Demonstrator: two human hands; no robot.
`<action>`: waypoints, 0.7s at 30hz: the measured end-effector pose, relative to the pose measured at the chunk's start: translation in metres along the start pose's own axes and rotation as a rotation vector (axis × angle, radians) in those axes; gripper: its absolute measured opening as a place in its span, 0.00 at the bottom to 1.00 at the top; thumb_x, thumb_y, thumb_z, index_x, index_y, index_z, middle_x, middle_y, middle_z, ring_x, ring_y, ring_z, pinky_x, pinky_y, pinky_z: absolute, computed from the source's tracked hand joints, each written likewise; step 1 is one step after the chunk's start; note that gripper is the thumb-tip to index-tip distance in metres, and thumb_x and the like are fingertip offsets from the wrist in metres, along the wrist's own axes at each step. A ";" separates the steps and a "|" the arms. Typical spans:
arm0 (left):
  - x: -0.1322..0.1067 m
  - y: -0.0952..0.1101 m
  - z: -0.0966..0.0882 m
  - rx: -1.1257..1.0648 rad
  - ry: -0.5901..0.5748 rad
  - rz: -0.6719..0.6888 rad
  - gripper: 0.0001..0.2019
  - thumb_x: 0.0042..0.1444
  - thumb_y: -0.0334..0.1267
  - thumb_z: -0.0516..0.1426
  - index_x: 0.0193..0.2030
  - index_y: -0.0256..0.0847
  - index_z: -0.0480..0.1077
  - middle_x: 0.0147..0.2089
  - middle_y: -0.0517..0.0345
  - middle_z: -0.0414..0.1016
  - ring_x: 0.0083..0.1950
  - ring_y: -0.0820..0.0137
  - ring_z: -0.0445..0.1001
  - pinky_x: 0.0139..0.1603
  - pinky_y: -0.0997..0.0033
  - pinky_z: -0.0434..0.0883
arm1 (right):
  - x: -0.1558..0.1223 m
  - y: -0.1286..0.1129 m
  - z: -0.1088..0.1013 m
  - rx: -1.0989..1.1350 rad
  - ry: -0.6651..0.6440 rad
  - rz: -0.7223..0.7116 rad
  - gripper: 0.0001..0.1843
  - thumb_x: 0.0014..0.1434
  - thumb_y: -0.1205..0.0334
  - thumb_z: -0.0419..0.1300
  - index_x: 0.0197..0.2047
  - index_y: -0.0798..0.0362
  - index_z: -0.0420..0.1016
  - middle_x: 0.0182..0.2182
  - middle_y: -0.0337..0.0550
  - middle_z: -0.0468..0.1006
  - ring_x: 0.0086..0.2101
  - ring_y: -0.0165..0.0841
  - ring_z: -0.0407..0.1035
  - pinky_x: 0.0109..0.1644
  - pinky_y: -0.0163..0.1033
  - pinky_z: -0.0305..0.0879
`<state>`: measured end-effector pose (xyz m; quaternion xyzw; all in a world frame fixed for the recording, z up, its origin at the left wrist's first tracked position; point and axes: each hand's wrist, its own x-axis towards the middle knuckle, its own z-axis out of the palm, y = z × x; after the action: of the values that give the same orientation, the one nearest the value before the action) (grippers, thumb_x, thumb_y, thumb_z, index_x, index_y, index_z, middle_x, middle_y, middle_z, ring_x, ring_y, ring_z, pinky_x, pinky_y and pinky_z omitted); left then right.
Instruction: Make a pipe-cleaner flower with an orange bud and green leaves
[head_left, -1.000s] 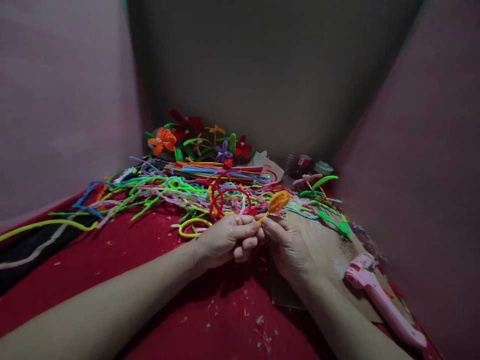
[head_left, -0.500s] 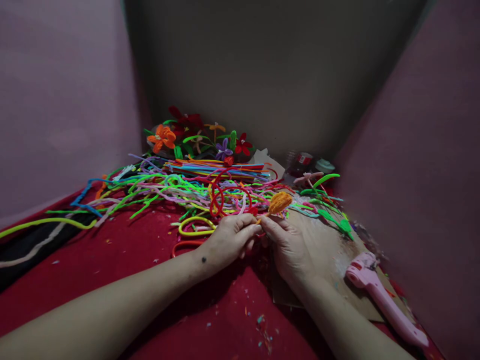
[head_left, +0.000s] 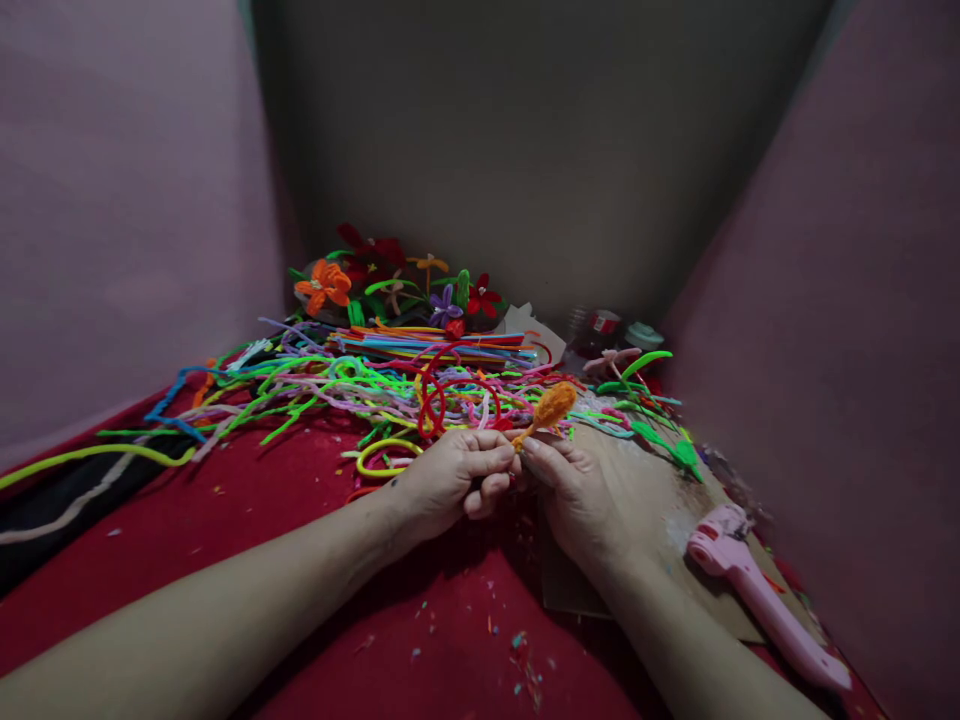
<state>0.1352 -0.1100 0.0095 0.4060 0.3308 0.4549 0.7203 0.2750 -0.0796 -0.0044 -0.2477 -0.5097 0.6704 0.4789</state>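
Between my two hands is an orange fuzzy pipe-cleaner petal (head_left: 555, 407), a rounded loop narrowing to a twisted stem. My left hand (head_left: 469, 468) pinches the lower end of the stem between thumb and fingers. My right hand (head_left: 576, 490) grips the stem just below the rounded part, its thumb close to my left fingertips. The exact stem end is hidden by the fingers. Just beyond my hands lies a red pipe cleaner (head_left: 431, 400) bent into loops. Yellow-handled scissors (head_left: 386, 457) rest by my left wrist, partly covered.
Heaped pipe cleaners (head_left: 337, 375) spread across the red cloth (head_left: 300, 560). Finished pipe-cleaner flowers (head_left: 324, 287) stand behind them. A pink glue gun (head_left: 765, 590) lies on cardboard (head_left: 645, 480) at right, near green leaf pieces (head_left: 667, 442). Walls close in on both sides.
The orange petal has tilted more upright and shifted slightly left. My left fingers have turned a little around the stem. Both hands keep hold of it.
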 end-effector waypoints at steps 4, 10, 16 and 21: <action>0.000 0.000 -0.005 -0.075 -0.081 -0.063 0.06 0.55 0.35 0.53 0.30 0.35 0.65 0.16 0.69 0.56 0.12 0.85 0.46 0.13 0.84 0.49 | 0.002 -0.003 -0.002 -0.013 -0.050 0.016 0.08 0.52 0.60 0.60 0.28 0.55 0.76 0.20 0.36 0.70 0.22 0.25 0.58 0.27 0.32 0.52; -0.002 0.005 0.000 0.158 -0.058 -0.033 0.09 0.55 0.41 0.52 0.31 0.36 0.64 0.17 0.69 0.56 0.12 0.84 0.47 0.13 0.82 0.49 | 0.001 -0.001 0.001 0.062 0.030 0.052 0.07 0.50 0.60 0.62 0.26 0.55 0.76 0.18 0.35 0.69 0.21 0.24 0.56 0.26 0.31 0.51; -0.006 -0.003 0.006 1.052 0.296 0.388 0.11 0.54 0.41 0.53 0.25 0.37 0.64 0.20 0.66 0.59 0.22 0.79 0.57 0.23 0.78 0.55 | -0.002 0.006 0.004 0.049 0.080 -0.017 0.03 0.50 0.63 0.62 0.28 0.53 0.77 0.27 0.35 0.71 0.28 0.26 0.62 0.33 0.31 0.57; -0.003 -0.006 0.002 1.152 0.305 0.461 0.12 0.57 0.37 0.49 0.25 0.37 0.65 0.20 0.65 0.61 0.22 0.78 0.58 0.25 0.77 0.55 | -0.002 0.006 0.002 -0.091 0.078 -0.043 0.06 0.52 0.60 0.61 0.30 0.52 0.77 0.31 0.38 0.72 0.33 0.29 0.64 0.38 0.35 0.59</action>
<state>0.1382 -0.1153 0.0052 0.7194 0.5254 0.4002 0.2151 0.2719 -0.0824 -0.0096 -0.2842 -0.5260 0.6259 0.5008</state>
